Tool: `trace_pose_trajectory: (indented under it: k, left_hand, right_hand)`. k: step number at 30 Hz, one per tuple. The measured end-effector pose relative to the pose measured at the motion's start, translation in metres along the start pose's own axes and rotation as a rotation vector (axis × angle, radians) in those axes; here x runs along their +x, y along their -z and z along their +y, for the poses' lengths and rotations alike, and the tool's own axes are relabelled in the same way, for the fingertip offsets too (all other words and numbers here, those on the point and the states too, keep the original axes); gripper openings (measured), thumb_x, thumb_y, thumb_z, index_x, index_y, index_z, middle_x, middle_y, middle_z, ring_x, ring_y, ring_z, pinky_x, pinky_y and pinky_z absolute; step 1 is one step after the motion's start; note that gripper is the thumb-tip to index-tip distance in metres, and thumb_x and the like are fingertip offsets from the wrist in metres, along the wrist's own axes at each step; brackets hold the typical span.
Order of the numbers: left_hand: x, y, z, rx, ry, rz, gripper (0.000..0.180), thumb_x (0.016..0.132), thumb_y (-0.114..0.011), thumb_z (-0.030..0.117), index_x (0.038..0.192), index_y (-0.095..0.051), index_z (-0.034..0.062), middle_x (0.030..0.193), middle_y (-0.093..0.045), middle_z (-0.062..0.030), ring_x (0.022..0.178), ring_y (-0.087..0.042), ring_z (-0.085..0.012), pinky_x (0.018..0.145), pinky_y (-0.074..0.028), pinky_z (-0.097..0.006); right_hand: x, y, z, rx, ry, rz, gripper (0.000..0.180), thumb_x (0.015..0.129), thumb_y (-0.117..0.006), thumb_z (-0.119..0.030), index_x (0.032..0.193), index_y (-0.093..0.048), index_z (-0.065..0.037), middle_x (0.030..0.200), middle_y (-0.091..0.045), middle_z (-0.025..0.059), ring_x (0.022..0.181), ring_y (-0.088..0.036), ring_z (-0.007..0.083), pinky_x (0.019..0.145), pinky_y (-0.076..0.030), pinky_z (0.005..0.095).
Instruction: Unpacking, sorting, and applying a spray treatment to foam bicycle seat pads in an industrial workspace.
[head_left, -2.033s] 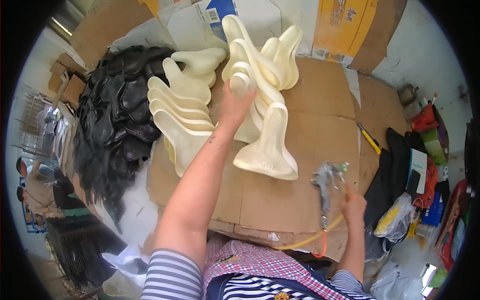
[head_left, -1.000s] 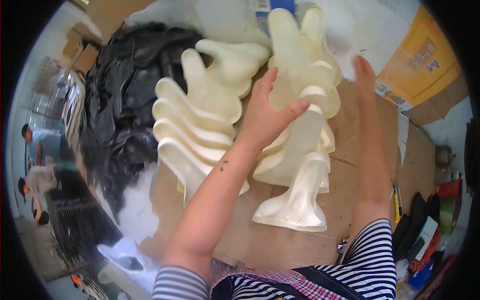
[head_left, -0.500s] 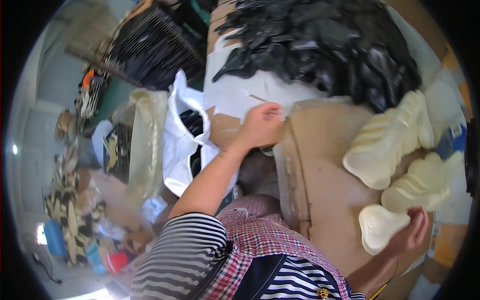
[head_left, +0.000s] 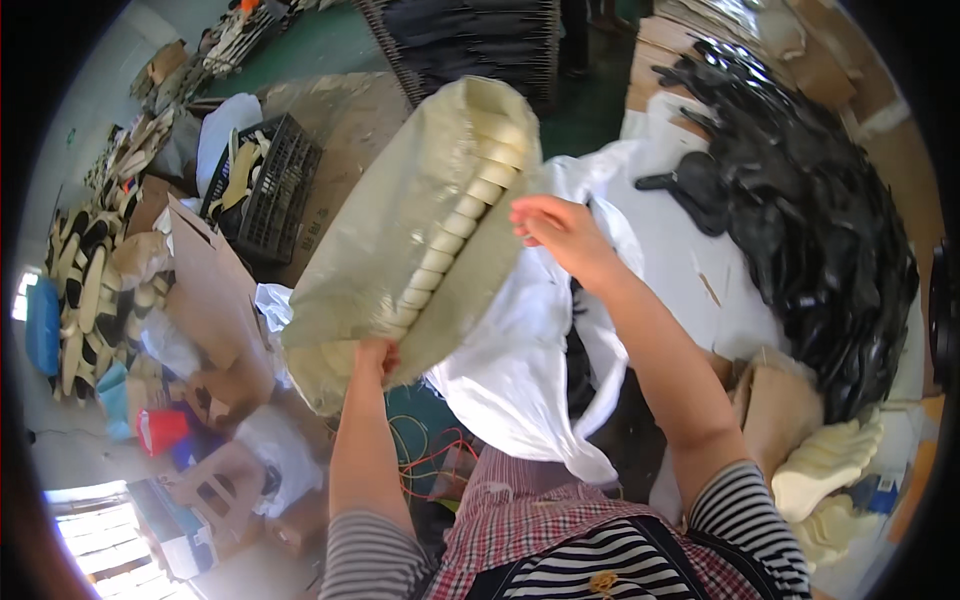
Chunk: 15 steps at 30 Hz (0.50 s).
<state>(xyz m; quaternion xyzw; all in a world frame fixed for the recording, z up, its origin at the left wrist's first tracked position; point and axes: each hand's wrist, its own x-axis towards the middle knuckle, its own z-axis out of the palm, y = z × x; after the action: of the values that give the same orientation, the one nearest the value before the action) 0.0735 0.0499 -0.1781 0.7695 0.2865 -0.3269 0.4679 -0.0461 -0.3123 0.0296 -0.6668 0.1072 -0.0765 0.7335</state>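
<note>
A large translucent plastic bag (head_left: 365, 225) stands at the left centre, its mouth open. Inside it runs a long row of nested cream-coloured moulded pieces (head_left: 453, 235), shaped like shoe insoles. My left hand (head_left: 378, 358) is closed on the bag's near edge. My right hand (head_left: 560, 230) is raised just right of the bag, its fingers loosely curled and apart, with nothing seen in them. Below that hand hangs a white sack (head_left: 510, 370), its mouth partly open on dark contents. More cream pieces (head_left: 825, 465) lie stacked at the lower right.
A heap of glossy black limp pieces (head_left: 810, 220) covers the table at the right. A black crate (head_left: 268, 185) sits beyond the bag at the left. At the back is a rack (head_left: 465, 50) of dark items. Cardboard (head_left: 215, 285) and a red container (head_left: 162, 430) are at the left.
My view has swung left, toward the plastic bag. My left hand has left the cardboard and now grips the bag. The right hand has moved from the cream pieces to beside the bag.
</note>
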Motion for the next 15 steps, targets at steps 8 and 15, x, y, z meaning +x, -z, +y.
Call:
trace_pose_trajectory:
  k: [8, 15]
  left_hand:
    - [0.04, 0.118, 0.092, -0.925, -0.544, 0.071, 0.005, 0.074, -0.056, 0.001, 0.078, -0.059, 0.0, 0.084, -0.059, -0.0075, 0.083, -0.057, -0.02, 0.081, -0.047, -0.032]
    - [0.082, 0.168, 0.064, -0.313, -0.54, -0.019, 0.03, 0.074, -0.057, 0.007, 0.103, -0.059, 0.0009, 0.095, -0.061, -0.011, 0.09, -0.059, -0.0228, 0.083, -0.048, -0.035]
  right_hand:
    - [0.263, -0.048, 0.079, -0.197, -0.285, -0.19, 0.068, 0.081, -0.054, 0.001, 0.141, -0.025, -0.011, 0.115, -0.056, 0.0161, 0.074, -0.062, 0.0217, 0.065, -0.052, 0.0336]
    - [0.301, -0.037, 0.07, -0.826, -0.303, -0.538, 0.013, 0.077, -0.05, 0.0, 0.078, -0.062, -0.004, 0.068, -0.061, 0.0043, 0.063, -0.058, 0.0114, 0.061, -0.048, 0.0234]
